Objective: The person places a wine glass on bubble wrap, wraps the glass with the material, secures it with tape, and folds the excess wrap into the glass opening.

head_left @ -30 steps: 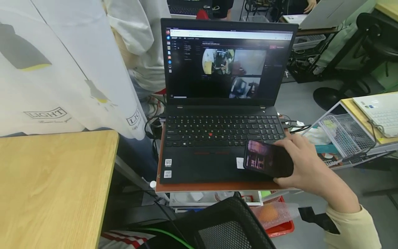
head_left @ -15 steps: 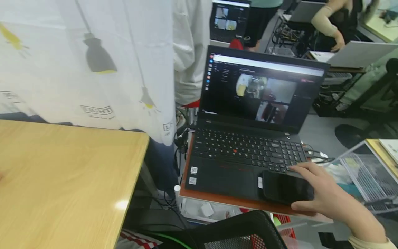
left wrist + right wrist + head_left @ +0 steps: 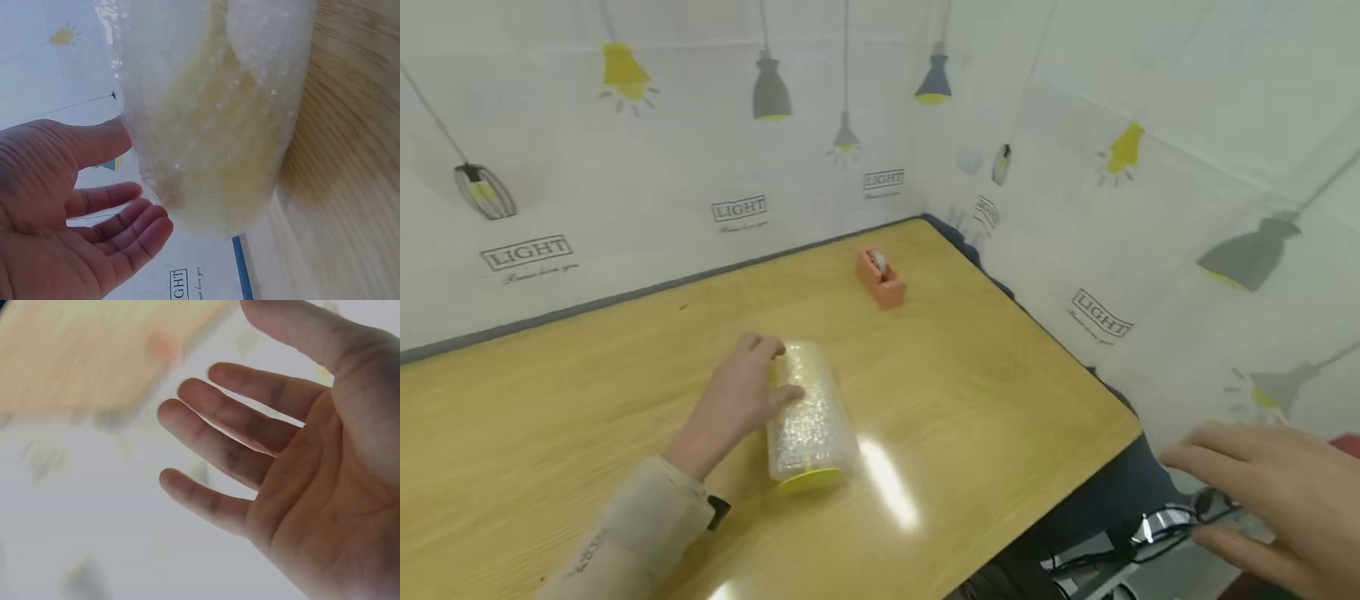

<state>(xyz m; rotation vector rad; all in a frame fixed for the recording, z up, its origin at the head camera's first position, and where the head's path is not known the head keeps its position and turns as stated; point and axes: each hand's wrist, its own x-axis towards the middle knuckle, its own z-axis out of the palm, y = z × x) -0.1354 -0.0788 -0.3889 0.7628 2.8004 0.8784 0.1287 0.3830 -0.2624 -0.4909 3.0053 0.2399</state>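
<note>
A bundle in clear bubble wrap [image 3: 812, 421] lies on the wooden table [image 3: 970, 392], with a yellow round edge at its near end. In the left wrist view, something pale yellow shows blurrily through the bubble wrap [image 3: 219, 131]. My left hand [image 3: 733, 400] reaches over the bundle's left side, thumb and fingertips right at the wrap. The left wrist view shows those fingers [image 3: 134, 244] loosely bent, not closed round it. My right hand [image 3: 1285, 500] hovers off the table's right edge. Its fingers [image 3: 231, 428] are spread and relaxed, with nothing in them.
An orange tape dispenser [image 3: 881, 279] stands farther back on the table. White curtains [image 3: 685, 150] printed with lamps hang behind and to the right. Dark cables [image 3: 1090, 562] and a metal part show below the table's right edge.
The view has swung left from the laptop to the table. My right hand has let go of the phone, now out of view. My left hand has come to the bubble-wrapped bundle.
</note>
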